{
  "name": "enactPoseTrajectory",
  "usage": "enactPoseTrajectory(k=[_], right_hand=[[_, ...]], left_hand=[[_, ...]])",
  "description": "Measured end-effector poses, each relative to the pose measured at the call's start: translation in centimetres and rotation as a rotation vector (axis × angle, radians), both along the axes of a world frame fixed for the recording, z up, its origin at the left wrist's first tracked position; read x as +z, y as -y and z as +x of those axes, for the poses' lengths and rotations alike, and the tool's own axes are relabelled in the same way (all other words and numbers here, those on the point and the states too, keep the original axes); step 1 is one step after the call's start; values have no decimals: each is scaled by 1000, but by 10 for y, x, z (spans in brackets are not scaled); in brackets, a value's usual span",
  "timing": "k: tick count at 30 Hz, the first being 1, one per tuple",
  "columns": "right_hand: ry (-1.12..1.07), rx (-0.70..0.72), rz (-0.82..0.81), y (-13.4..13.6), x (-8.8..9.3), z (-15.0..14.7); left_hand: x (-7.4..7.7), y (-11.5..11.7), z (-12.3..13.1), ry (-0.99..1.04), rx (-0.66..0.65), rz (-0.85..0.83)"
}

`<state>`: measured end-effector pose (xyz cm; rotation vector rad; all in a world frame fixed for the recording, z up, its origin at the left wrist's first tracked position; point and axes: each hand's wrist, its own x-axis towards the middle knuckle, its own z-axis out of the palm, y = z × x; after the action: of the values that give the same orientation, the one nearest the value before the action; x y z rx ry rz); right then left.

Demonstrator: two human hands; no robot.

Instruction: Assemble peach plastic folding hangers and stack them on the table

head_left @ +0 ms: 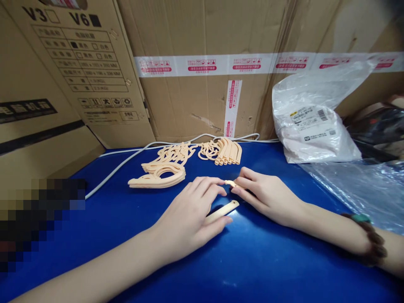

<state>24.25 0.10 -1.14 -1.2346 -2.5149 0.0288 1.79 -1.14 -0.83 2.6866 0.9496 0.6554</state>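
Observation:
My left hand (192, 212) is closed around a flat beige plastic bar (222, 211). The bar's rounded end, which has a small hole, sticks out between thumb and fingers. The left fingertips reach toward a small curved beige piece (231, 183); I cannot tell if they touch it. That piece is pinched by my right hand (263, 191), and the fingers cover part of it. Beyond my left hand lies a stack of flat beige plastic pieces (158, 182) with curved cut-outs. Behind it are a pile of thin curved hook-like pieces (179, 153) and a bundle of bent beige bars (229, 151).
Brown cardboard boxes (202, 33) wall in the back and left of the blue tabletop (252, 261). A white cable (126, 164) runs along the back. A white plastic bag (315, 130) with a label stands at the right, near clear plastic film (356, 189).

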Motion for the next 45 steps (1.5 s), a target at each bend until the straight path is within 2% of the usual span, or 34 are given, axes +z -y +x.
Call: enactPoseTrajectory(k=[7,16,26,45], right_hand=[[-43,-14,14,-5,-4,1],[-69,79,8,-3,-4,3],[-91,113,-1,-3,-3,3],[-113,125,-29,-2,-1,3]], left_hand=[[-2,1,3,-44,8,-41],[-2,1,3,-169,-34,10],[3,-7,-1,-26,-57,-86],[7,-8,-4,17,-62,-171]])
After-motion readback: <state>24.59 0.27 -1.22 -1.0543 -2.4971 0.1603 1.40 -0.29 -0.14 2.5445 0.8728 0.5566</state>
